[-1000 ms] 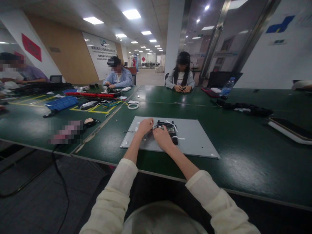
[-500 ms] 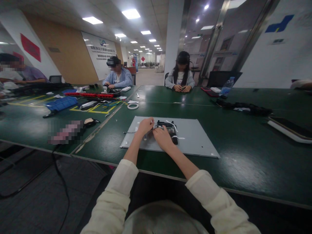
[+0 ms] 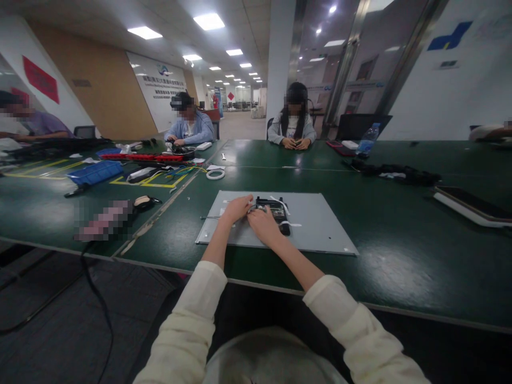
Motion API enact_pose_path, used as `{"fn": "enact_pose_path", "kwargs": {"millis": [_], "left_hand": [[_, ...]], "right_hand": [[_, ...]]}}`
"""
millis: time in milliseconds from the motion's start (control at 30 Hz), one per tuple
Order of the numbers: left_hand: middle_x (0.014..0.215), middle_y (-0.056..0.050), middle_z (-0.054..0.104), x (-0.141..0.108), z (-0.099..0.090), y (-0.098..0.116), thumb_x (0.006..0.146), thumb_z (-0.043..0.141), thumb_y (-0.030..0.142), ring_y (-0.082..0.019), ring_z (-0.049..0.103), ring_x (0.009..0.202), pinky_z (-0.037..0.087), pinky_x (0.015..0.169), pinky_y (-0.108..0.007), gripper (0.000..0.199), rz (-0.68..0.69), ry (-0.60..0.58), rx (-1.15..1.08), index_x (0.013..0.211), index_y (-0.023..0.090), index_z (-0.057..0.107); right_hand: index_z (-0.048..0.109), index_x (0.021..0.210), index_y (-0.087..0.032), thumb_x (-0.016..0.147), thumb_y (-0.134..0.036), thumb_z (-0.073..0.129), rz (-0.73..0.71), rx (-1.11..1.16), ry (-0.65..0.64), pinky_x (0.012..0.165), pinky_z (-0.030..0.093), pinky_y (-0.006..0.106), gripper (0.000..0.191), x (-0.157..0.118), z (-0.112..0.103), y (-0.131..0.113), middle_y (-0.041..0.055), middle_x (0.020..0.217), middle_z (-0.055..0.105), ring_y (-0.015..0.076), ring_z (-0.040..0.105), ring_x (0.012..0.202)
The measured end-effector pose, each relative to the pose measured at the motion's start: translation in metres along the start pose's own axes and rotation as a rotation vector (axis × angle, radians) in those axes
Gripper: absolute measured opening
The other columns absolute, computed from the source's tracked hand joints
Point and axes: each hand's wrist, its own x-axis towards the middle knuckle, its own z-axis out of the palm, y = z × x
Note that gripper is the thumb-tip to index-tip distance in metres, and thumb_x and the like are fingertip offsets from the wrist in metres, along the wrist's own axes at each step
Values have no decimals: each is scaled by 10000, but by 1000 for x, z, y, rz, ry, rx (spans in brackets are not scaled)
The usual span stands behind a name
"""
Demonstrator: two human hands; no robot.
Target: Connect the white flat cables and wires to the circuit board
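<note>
A light grey panel [image 3: 316, 229] lies flat on the green table, with a black open-topped electronic part [image 3: 281, 212] on it. White strips [image 3: 291, 224] cross that part's right side. My left hand [image 3: 238, 208] is closed at the part's left edge, its fingertips pinching what looks like a thin grey cable [image 3: 209, 217]; the cable shows again left of the wrist. Right beside it, my right hand [image 3: 264, 224] rests with curled fingers on the part's lower left edge, thumb up. What my right fingertips grip is hidden.
A roll of white tape [image 3: 215, 174], a small wrench [image 3: 224, 157] and a blue bin [image 3: 95, 172] lie beyond to the left. A phone on a white box [image 3: 472, 207] and a water bottle [image 3: 367, 140] stand right. Two people sit across the table, another far left.
The whole view has shifted slightly. Both hands stay at the left edge of the black part, with only small finger movement.
</note>
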Motion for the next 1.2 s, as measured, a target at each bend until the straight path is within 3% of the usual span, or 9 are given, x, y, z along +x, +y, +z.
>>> {"fn": "enact_pose_path", "kwargs": {"millis": [267, 467, 933, 1033, 1100, 1200], "left_hand": [[971, -94, 628, 5, 4, 0, 883, 350, 251, -197, 593, 914, 422, 751, -271, 238, -58, -103, 88, 1084, 184, 460], [988, -108, 624, 8, 5, 1, 875, 364, 253, -207, 587, 950, 429, 772, -288, 312, -112, -83, 90, 1177, 174, 373], [936, -149, 627, 18, 7, 10, 854, 325, 149, -211, 610, 906, 442, 750, -284, 373, -300, -43, 142, 1225, 112, 340], [911, -138, 631, 17, 2, 10, 844, 326, 123, -209, 614, 896, 439, 744, -274, 400, -280, -23, 176, 1245, 120, 329], [905, -138, 632, 16, -3, 8, 841, 320, 112, -214, 618, 886, 440, 732, -279, 417, -280, 9, 187, 1257, 126, 318], [909, -144, 629, 15, -10, 5, 851, 290, 117, -215, 624, 858, 443, 706, -282, 428, -323, 77, 190, 1279, 128, 292]], "right_hand": [[604, 936, -147, 911, -237, 298, 26, 27, 2, 1014, 92, 541, 320, -4, -4, -12, 105, 975, 626, 205, 493, 1017], [578, 1006, -126, 876, -362, 384, -21, 22, 12, 1032, 44, 542, 332, -14, -12, -19, 126, 1013, 613, 222, 486, 1045], [635, 896, -101, 882, -338, 372, -285, 38, -63, 1018, 215, 374, 354, -23, -29, -14, 115, 869, 648, 187, 571, 903], [604, 1054, -136, 860, -371, 411, -403, 128, -89, 1044, 162, 416, 360, -28, -35, -5, 108, 1069, 608, 203, 480, 1100], [533, 1191, -186, 839, -424, 437, -445, 170, -101, 1055, 109, 461, 436, -32, -36, 2, 90, 1266, 489, 230, 305, 1259], [442, 1288, -253, 829, -462, 440, -378, 184, -89, 1051, 55, 510, 505, -35, -35, 7, 53, 1413, 302, 257, 106, 1332]]}}
